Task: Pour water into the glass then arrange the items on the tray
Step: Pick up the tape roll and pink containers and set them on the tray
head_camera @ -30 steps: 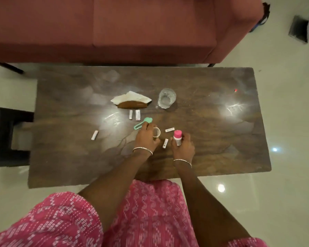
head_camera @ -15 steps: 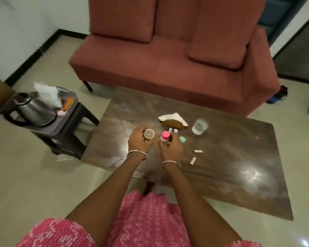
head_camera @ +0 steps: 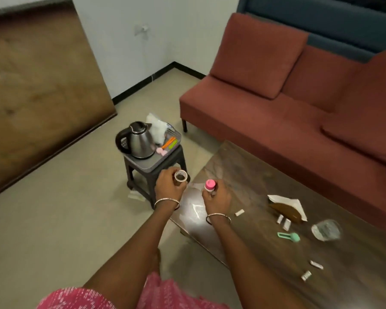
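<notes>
Fingers of my left hand (head_camera: 168,187) curl round a small open cup (head_camera: 181,176), held between the stool (head_camera: 134,172) and the counter (head_camera: 254,179). My right hand (head_camera: 217,198) grips a pink-capped bottle (head_camera: 210,186) upright over the counter's corner. The glass (head_camera: 325,229) stands on the counter, off to my right and well apart from both hands. The tray (head_camera: 149,163) sits on the stool, carrying the kettle (head_camera: 138,141).
</notes>
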A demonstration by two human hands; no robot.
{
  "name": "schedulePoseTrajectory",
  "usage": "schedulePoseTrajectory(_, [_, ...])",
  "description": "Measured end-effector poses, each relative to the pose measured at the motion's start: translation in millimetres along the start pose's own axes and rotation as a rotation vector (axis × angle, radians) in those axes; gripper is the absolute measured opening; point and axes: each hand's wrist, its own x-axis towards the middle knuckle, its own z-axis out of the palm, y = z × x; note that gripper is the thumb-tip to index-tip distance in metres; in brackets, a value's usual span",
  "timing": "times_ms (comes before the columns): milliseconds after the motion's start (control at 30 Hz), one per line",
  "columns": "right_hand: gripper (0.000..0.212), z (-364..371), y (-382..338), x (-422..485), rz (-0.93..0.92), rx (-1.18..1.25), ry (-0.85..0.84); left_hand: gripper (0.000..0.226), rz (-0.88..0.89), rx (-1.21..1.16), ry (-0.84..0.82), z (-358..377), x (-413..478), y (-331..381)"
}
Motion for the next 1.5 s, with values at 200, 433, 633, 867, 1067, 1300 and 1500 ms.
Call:
schedulePoseTrajectory(200, [0.022,80,-58,36,-0.019,0.005,-0.026,0.035,-0.044,0.058,-0.012,-45,85,-46])
schedulePoseTrajectory(433, [0.023,149,-95,71,0.015,-0.026,-0.036,0.035,-0.063,0.108,-0.085,-69,156,-82])
schedulePoseTrajectory(633, [0.025,186,-98,101,0.026,-0.098,-0.115,0.029,-0.129,0.123,-0.063,-62,198,-105])
schedulePoseTrajectory(867, [0.027,229,-89,169,0.048,-0.177,-0.193,0.031,-0.176,0.182,-0.086,-33,244,-134])
schedulePoseTrajectory(1067, [0.028,281,-72,240,0.038,-0.254,-0.265,0.037,-0.201,0.280,-0.215,10,294,-166])
schedulePoseTrajectory(1300, [0.029,340,-30,308,-0.014,-0.479,-0.352,0.039,-0.224,0.507,-0.300,63,328,-212])
schedulePoseTrajectory(1500, [0.024,372,-7,330,-0.120,-0.616,-0.442,0.036,-0.235,0.611,-0.385,90,343,-238])
